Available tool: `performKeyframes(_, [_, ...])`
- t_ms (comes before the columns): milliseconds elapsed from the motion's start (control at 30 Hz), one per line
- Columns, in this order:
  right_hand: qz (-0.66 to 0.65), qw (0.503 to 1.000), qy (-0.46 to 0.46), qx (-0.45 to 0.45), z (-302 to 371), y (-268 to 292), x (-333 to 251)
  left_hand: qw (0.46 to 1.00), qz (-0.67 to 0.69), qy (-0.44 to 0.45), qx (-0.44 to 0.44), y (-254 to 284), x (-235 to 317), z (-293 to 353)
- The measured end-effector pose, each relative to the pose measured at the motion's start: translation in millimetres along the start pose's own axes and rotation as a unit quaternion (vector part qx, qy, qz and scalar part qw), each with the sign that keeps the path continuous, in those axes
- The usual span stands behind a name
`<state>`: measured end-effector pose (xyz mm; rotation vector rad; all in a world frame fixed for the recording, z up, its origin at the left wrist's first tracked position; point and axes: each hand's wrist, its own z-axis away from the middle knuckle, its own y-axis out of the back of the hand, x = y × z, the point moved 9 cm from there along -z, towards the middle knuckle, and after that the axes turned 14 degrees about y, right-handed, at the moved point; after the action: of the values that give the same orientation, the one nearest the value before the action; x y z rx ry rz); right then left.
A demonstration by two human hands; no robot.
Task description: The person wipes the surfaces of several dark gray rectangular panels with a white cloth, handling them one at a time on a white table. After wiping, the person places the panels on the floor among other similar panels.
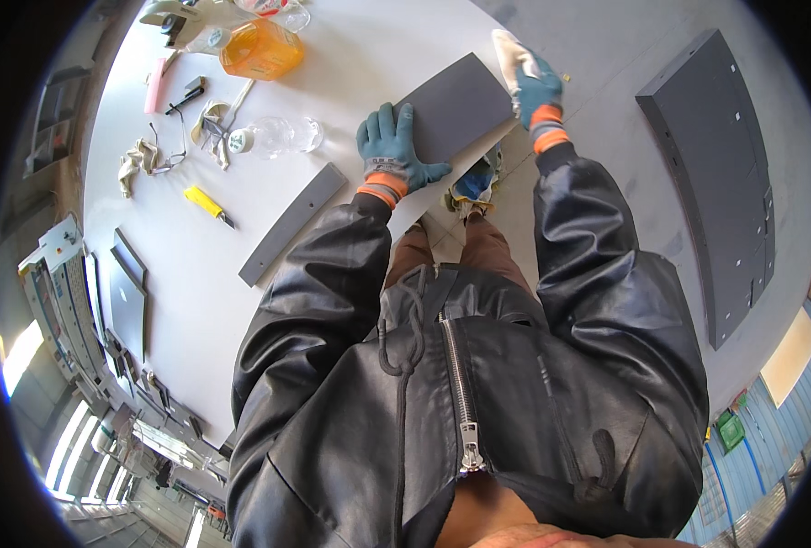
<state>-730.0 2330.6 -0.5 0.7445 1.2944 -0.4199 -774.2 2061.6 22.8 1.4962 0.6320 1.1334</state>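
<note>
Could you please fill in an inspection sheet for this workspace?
Surface: white table, in use.
Job's things: grey panel at the table's near edge; pale cloth at its right end, contact unclear.
Clutter: orange bottle, clear bottle, yellow tool, glasses, grey strip.
Hands: both gloved; left hand on the panel's left end, fingers spread; right hand grips the cloth.
Cables: nothing seen.
Surroundings: large dark panel at right.
</note>
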Motion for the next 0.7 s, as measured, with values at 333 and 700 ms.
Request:
performKeyframes(333, [0.024, 0.917, 0.399, 0.013, 103, 29, -104, 0.197, 0.814, 0.200, -0.509, -37, 38, 47])
performKeyframes(700, [0.255, 0.742, 0.478, -0.394, 193, -135, -48, 0.211, 0.922, 0.229, -0.231, -38, -8, 77])
